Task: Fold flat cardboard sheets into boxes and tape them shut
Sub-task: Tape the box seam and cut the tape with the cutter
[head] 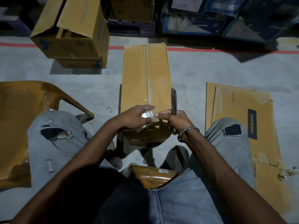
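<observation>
A long brown cardboard box [145, 75] stands on the floor between my knees, its two top flaps meeting along a centre seam with clear tape on it. My left hand [137, 118] is shut on a roll of clear tape [148, 114] at the box's near end. My right hand [175, 120] touches the roll with its thumb and grips a dark blade [174, 102] that points up beside the box's right edge. A flat cardboard sheet [239, 120] printed "Crompton" lies on the floor to the right.
An orange plastic chair [21, 120] stands at the left. Two stacked open boxes [72, 34] sit at the back left. Blue printed cartons [226, 16] line the back behind a red floor line [226, 50]. I sit on another orange chair [152, 175].
</observation>
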`<state>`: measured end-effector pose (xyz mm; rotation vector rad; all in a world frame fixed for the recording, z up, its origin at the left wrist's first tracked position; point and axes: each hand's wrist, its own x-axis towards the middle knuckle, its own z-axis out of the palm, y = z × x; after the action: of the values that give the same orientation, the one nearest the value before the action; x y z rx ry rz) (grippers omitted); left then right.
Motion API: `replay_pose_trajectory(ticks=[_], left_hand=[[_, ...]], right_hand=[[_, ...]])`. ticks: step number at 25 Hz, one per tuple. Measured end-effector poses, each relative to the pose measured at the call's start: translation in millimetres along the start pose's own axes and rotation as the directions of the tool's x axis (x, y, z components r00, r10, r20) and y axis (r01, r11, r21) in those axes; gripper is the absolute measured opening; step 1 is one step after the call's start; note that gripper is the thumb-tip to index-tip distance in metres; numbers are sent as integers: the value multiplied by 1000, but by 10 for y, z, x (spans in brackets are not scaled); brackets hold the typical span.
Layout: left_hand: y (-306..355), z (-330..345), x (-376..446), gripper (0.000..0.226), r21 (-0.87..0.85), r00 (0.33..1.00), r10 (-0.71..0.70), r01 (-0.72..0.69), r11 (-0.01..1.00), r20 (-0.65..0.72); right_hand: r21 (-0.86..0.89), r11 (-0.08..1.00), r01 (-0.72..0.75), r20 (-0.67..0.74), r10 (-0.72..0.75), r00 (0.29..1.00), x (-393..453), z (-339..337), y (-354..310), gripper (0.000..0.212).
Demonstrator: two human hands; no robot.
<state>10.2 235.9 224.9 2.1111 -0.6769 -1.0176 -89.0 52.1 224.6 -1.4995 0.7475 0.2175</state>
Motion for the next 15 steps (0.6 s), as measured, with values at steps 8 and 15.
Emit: replay_pose_trajectory(ticks=[8,15], left_hand=[[36,-28,-104,39,-234,998,58,-62,970,-26],[-151,-119,-193,35,-67,997,64,-67,996,-43]], right_hand=[[382,866,-323,168,278,946,50,-231,242,38],[473,774,-421,125,414,902,17,-345,384,17]])
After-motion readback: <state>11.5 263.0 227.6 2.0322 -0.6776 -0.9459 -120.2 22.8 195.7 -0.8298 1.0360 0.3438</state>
